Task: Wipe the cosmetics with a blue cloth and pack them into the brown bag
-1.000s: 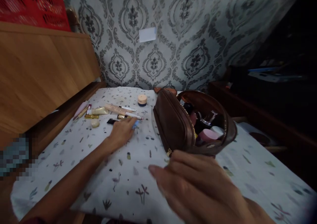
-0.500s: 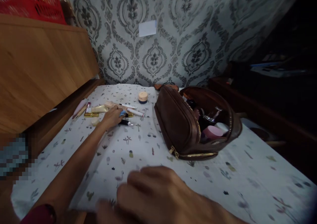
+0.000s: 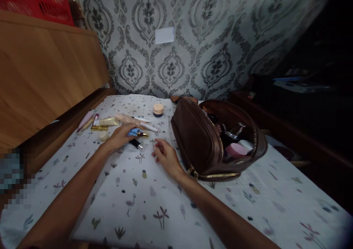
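My left hand (image 3: 120,137) is closed over a crumpled blue cloth (image 3: 133,132), its fingers partly hidden. Against the cloth, a black and gold lipstick tube (image 3: 143,134) sticks out to the right; whether the fingers grip it too I cannot tell. Just below that hand lies a black tube with a clear end (image 3: 137,144). My right hand (image 3: 167,157) hovers over the sheet beside the bag, fingers loosely curled and apart, holding nothing. Behind the left hand lie a beige tube (image 3: 125,119), a white pen-like tube (image 3: 149,127) and a cream squeeze tube (image 3: 109,121).
A brown cosmetics bag (image 3: 193,135) stands unzipped on the right with several items inside. A cream jar with a dark base (image 3: 158,110) sits farther back. On the left are a gold tube (image 3: 99,128), a small round pot (image 3: 103,136) and a wooden cabinet (image 3: 55,58).
My right hand has moved from the near foreground up and forward, close to the left hand. The blue cloth and lipstick have shifted slightly nearer, and the black tube has moved nearer and left.
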Available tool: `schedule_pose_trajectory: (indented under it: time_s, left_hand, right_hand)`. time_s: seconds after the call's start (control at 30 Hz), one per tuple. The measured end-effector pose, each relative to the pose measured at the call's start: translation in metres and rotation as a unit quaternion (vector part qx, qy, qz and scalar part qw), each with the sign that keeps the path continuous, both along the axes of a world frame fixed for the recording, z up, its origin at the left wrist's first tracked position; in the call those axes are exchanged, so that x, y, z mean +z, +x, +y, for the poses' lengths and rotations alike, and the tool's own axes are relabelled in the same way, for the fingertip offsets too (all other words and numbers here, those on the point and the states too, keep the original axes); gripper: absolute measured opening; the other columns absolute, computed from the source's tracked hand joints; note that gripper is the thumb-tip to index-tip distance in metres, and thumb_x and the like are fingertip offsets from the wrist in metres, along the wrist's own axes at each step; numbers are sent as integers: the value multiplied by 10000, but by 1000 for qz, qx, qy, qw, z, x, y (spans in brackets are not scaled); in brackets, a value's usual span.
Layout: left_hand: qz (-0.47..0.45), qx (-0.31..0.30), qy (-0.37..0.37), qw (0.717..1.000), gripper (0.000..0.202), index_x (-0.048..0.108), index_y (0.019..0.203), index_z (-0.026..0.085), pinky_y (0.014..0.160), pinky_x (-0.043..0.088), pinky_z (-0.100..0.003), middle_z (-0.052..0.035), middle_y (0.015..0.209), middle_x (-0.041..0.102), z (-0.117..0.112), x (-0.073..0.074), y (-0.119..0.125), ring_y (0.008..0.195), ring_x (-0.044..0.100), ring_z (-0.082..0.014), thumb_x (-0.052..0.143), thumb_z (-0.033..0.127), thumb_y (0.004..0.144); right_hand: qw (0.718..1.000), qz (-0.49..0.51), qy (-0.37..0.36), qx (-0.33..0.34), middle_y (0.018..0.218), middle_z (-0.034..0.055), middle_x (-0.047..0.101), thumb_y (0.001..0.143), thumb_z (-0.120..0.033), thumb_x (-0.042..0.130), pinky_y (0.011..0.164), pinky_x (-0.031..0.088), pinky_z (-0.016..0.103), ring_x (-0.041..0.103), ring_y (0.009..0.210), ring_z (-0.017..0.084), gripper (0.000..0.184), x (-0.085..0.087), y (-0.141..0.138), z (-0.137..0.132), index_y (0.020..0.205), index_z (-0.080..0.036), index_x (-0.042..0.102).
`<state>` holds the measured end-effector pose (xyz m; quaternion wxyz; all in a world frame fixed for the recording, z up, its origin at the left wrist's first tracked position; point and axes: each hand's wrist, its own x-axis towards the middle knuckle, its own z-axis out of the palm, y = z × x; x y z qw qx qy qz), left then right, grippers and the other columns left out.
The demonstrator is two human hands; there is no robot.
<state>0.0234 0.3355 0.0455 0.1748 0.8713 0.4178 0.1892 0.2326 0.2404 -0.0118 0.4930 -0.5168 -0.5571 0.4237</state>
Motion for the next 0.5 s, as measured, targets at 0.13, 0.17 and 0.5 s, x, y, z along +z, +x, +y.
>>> schedule_pose_trajectory:
  time_s: [0.13, 0.17, 0.5]
  left_hand:
    - [-79, -63, -74, 992, 250, 628, 1051, 183, 937, 470, -341, -51, 1057, 690, -12, 4, 13, 1013, 624, -217, 617, 300, 830]
    - [-89, -67, -87, 990, 242, 627, 1027, 179, 917, 476, -338, -48, 1027, 686, -15, 5, 17, 986, 623, -213, 629, 303, 819]
    - [-148, -62, -62, 985, 302, 643, 1062, 189, 868, 479, -319, -58, 1030, 683, -44, 11, 46, 965, 627, -216, 524, 434, 934]
  right_hand:
    - [998, 55, -2, 4, 1082, 84, 583, 790, -414, 614, 524, 534, 247, 654, 662, 121, 491, -4, 2, 1, 1205, -167, 528]
    - [997, 76, -5, 8, 1038, 68, 599, 775, -420, 632, 534, 538, 253, 655, 650, 123, 483, -4, 4, 1, 1179, -173, 537]
    - [972, 231, -34, -15, 686, -10, 640, 711, -452, 737, 474, 430, 203, 594, 531, 99, 343, 6, 13, -6, 856, -160, 628]
